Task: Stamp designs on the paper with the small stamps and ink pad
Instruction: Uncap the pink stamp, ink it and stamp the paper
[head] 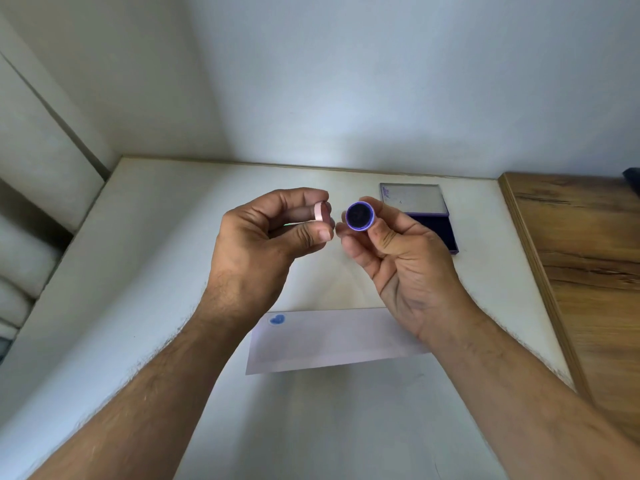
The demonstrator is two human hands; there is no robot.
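Stamps pinched above paper [329,341] — pink stamp [320,211] in left hand [263,244], purple stamp [360,216] in right hand [405,268] — ink pad [429,220] open behind.

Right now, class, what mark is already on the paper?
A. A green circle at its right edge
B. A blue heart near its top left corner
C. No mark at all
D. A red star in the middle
B: the paper bears one blue heart near its top left corner, and the rest of the visible sheet looks blank.
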